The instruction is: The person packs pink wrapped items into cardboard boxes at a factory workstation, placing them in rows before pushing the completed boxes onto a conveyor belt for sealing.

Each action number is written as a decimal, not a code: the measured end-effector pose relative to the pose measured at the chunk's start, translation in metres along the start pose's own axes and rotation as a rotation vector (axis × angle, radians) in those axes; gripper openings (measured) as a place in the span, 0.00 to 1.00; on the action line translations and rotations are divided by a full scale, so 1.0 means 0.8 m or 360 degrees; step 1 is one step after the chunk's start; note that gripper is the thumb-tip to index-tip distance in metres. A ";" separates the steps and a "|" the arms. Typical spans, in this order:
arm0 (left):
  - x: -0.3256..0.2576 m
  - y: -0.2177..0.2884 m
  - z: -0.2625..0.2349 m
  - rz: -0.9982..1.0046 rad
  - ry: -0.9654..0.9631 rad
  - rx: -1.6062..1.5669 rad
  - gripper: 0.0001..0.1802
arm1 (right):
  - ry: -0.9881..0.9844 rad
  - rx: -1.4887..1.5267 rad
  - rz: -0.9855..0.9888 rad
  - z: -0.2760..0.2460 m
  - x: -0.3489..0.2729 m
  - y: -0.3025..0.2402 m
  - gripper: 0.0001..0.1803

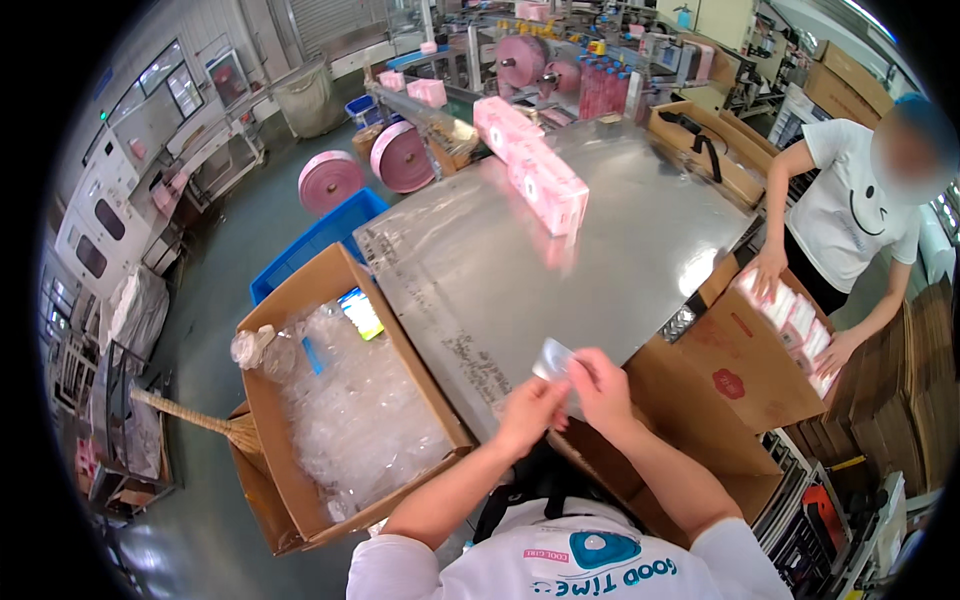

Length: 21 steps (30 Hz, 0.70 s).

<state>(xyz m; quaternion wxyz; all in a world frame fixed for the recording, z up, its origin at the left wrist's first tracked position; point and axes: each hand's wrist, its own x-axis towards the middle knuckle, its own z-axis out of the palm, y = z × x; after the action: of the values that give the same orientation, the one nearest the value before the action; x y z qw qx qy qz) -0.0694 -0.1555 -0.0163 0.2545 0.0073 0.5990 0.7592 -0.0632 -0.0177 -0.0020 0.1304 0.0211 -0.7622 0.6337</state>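
Film [552, 360], clear, shows below the centre of the frame, near the edge of the table [430, 290]. We see the right hand [600, 388] nearly closed, thumb and fingers pinching the film; the left hand [533, 412] is curled just beside it, fingers folded in, and we cannot tell whether it grips the film too. We judge the work only part done: the film is in hand, but no pack is in it, and the pink packs [548, 190] lie at upper centre, well apart from both hands. At the right, a co-worker [862, 205] has two hands on white-and-pink bundles [795, 325] beside a carton [735, 375].

We count one film between the hands; at least two pink packs on the table, blur hiding the joints; two rolls [330, 182] on the floor at upper left and two more near the top centre; one box [292, 300] at lower left, holding plastic [365, 415] too tangled to count; one blue bin [330, 236] behind it; and one broom [240, 431] at its left.
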 end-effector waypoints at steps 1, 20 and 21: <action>0.010 -0.016 0.022 -0.0239 -0.0112 0.0002 0.16 | 0.0019 -0.0101 0.0032 -0.031 -0.014 0.013 0.07; 0.435 0.190 -0.071 0.0740 -0.0134 0.1886 0.29 | -0.0764 -0.1915 0.1899 -0.338 -0.320 0.420 0.22; 0.464 0.200 -0.129 0.0818 0.0084 0.2091 0.28 | -0.1103 -0.1667 0.1834 -0.321 -0.254 0.410 0.23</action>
<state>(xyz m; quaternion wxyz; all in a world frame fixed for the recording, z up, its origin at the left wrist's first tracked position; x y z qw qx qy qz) -0.4856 -0.1270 -0.0081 -0.0044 0.2823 0.9186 0.2765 0.1125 0.2689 -0.3209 -0.4602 -0.2404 -0.8456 0.1244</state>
